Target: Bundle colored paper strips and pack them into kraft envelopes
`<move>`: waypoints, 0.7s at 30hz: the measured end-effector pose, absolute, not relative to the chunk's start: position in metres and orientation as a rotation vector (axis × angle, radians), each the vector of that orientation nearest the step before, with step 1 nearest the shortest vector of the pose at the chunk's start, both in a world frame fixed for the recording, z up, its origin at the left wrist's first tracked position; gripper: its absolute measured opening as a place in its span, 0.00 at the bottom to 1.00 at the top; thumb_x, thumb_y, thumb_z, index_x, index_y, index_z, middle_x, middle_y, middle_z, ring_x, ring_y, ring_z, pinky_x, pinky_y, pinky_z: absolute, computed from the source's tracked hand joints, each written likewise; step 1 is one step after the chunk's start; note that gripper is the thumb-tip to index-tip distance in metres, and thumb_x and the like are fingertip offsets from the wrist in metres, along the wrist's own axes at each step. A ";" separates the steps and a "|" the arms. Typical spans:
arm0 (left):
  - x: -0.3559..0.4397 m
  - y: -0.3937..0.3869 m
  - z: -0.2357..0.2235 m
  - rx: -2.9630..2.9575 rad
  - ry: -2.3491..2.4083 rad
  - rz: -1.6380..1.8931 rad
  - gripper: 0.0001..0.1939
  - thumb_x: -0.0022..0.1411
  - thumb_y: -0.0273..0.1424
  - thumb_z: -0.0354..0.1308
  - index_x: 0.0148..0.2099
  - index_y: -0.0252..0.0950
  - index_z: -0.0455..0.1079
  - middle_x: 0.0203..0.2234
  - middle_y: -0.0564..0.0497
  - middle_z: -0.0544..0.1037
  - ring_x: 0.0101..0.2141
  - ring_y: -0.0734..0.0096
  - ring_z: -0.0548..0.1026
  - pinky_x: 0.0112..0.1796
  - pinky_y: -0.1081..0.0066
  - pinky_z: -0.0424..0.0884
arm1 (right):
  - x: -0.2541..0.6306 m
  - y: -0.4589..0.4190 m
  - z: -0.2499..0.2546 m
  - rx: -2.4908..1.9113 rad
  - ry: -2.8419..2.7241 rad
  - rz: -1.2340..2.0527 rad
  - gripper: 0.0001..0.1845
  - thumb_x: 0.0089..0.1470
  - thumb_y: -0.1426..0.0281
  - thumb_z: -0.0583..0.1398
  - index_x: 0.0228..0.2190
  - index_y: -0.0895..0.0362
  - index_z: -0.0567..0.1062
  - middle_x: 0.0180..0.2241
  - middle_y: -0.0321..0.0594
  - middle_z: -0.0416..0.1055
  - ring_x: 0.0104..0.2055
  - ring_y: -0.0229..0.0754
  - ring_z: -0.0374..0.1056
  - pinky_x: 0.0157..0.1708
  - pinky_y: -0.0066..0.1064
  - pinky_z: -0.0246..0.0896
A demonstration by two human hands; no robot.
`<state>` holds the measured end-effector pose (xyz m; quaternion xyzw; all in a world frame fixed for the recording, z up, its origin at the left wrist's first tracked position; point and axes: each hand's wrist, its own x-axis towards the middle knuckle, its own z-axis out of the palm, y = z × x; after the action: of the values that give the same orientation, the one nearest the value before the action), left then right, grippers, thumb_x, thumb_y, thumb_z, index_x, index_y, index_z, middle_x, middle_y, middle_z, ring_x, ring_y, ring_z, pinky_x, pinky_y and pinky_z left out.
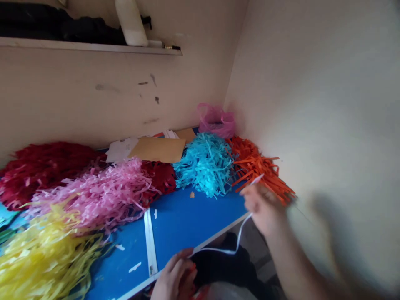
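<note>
White string [231, 252] sags from pinching right hand [262, 206] to left hand [175, 273], fingers closed on it.

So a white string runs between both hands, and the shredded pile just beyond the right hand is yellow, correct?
Not yellow: the head view shows the shredded pile just beyond the right hand is orange. The white string does reach the left hand too.

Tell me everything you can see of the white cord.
The white cord is thin, pale and flexible, perhaps fabric or plastic. It runs slack from the left hand, bending upward to the right hand, whose fingers grip it; a blurred whitish tip pokes out beyond them. The slack part shows against the dark area below the blue table.
</note>
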<state>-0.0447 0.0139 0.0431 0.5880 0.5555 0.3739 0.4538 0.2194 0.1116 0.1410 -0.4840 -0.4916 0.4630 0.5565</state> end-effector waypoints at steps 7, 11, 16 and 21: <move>-0.048 0.043 0.074 0.395 1.182 1.073 0.21 0.40 0.38 0.75 0.37 0.36 0.78 0.29 0.49 0.81 0.27 0.68 0.78 0.30 0.72 0.73 | 0.120 0.063 0.089 -1.288 -1.643 1.269 0.21 0.63 0.58 0.55 0.27 0.56 0.79 0.23 0.35 0.72 0.27 0.37 0.65 0.28 0.27 0.57; -0.045 0.041 0.075 0.177 1.113 1.106 0.19 0.35 0.32 0.77 0.30 0.35 0.75 0.24 0.54 0.79 0.23 0.77 0.74 0.26 0.79 0.69 | 0.119 0.061 0.084 -1.354 -1.801 1.048 0.23 0.64 0.62 0.53 0.19 0.56 0.71 0.18 0.33 0.64 0.22 0.35 0.59 0.25 0.28 0.50; -0.046 0.038 0.074 0.215 1.065 1.097 0.16 0.40 0.32 0.76 0.32 0.36 0.75 0.26 0.55 0.78 0.25 0.79 0.74 0.28 0.80 0.69 | 0.117 0.064 0.091 -1.368 -1.910 0.888 0.23 0.63 0.66 0.52 0.17 0.55 0.66 0.17 0.32 0.62 0.21 0.35 0.57 0.25 0.29 0.47; -0.049 0.035 0.068 0.276 1.090 1.110 0.15 0.43 0.33 0.75 0.33 0.35 0.74 0.26 0.55 0.78 0.25 0.78 0.74 0.28 0.79 0.69 | 0.115 0.061 0.093 -1.352 -1.984 0.809 0.20 0.62 0.69 0.53 0.18 0.55 0.67 0.18 0.33 0.66 0.22 0.35 0.60 0.26 0.29 0.49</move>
<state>-0.0490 0.0353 0.0681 0.1242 0.4900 0.4990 0.7040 0.1151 0.0608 0.0933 -0.5090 -0.7473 0.3046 0.2994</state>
